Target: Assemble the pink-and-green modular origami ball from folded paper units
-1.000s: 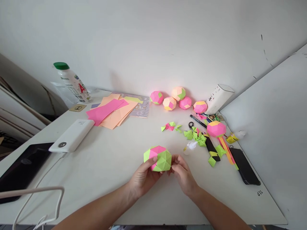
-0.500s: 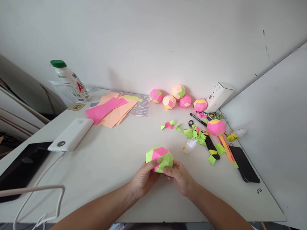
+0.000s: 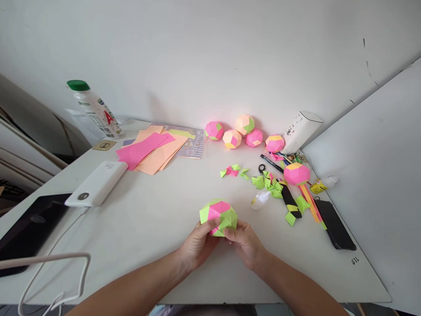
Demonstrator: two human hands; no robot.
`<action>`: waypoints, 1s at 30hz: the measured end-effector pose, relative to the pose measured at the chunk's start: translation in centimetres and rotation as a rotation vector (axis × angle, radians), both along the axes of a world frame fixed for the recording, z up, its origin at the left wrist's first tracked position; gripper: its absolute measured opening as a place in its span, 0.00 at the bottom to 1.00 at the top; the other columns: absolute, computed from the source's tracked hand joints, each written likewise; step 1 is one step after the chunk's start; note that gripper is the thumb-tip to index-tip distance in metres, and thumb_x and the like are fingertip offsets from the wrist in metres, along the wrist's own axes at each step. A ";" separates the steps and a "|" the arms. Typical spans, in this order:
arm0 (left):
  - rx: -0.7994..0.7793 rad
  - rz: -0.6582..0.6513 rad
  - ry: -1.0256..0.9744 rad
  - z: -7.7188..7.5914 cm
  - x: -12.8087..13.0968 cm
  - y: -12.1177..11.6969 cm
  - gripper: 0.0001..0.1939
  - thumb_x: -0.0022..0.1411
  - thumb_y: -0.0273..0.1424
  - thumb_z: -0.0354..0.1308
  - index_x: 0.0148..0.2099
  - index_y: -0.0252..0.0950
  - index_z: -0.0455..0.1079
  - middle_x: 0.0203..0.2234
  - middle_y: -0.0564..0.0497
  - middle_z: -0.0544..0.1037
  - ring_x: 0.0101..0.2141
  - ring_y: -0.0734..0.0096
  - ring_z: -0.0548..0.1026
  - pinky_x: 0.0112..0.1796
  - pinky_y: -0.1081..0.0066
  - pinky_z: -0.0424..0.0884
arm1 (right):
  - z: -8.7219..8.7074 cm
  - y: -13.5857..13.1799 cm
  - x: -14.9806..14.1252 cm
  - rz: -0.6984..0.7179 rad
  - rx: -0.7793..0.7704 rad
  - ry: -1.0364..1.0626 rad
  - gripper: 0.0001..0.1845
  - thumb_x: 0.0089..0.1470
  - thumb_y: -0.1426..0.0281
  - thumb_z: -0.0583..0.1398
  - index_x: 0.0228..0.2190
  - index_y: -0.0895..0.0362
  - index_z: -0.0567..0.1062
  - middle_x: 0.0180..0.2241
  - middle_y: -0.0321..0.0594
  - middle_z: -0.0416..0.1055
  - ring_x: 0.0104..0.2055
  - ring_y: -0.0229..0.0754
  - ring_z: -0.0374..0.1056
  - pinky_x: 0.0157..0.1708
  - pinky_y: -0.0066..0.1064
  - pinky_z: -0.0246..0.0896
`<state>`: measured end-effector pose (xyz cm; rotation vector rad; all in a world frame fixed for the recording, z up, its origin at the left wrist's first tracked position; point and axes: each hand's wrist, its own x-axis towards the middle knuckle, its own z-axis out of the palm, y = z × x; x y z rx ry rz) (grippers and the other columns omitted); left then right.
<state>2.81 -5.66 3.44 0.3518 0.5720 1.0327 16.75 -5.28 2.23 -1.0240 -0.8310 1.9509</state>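
Observation:
A many-sided folded paper ball (image 3: 221, 211), green with pink faces, is held low over the near middle of the table. My left hand (image 3: 201, 243) grips it from the left, its thumb pressed on the pink front face. From the right, my right hand (image 3: 247, 244) pinches the lower edge, thumb on a green face; its other fingers are partly hidden behind and below. To the right of the ball lies a small glue bottle (image 3: 260, 200) with a white tip. Folded green paper pieces (image 3: 270, 184) are heaped just beyond it.
Several finished paper balls (image 3: 232, 139) line the wall. Orange and pink paper sheets (image 3: 154, 151) lie at back left, near a white power bank (image 3: 97, 183), a tablet (image 3: 31, 226) and a bottle (image 3: 98, 109). At right are a box cutter (image 3: 290, 199) and a black phone (image 3: 334, 224).
Both hands keep the same hold on the paper ball, which stays in nearly the same place. The view has shifted very slightly.

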 end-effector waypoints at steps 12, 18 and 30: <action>-0.043 0.037 0.027 0.1 0.0 0.0 0.09 0.52 0.34 0.64 0.33 0.34 0.71 0.25 0.50 0.73 0.28 0.68 0.69 0.30 0.70 0.64 | 0.3 0.0 -0.2 -0.023 0.001 -0.035 0.13 0.39 0.64 0.70 0.24 0.57 0.74 0.21 0.32 0.60 0.26 0.35 0.50 0.28 0.29 0.46; -0.040 0.034 0.038 0.0 0.1 0.0 0.09 0.53 0.33 0.64 0.34 0.34 0.71 0.25 0.50 0.72 0.27 0.70 0.68 0.30 0.70 0.64 | 0.4 0.0 -0.3 -0.040 -0.014 -0.009 0.11 0.38 0.66 0.70 0.23 0.57 0.74 0.21 0.31 0.61 0.26 0.35 0.52 0.29 0.29 0.49; -0.052 0.034 0.051 0.2 0.2 0.1 0.10 0.50 0.34 0.66 0.31 0.34 0.71 0.23 0.52 0.72 0.26 0.70 0.68 0.30 0.70 0.63 | 0.1 -0.1 -0.4 -0.036 0.003 0.026 0.08 0.41 0.67 0.69 0.26 0.56 0.77 0.23 0.32 0.67 0.28 0.37 0.57 0.31 0.30 0.52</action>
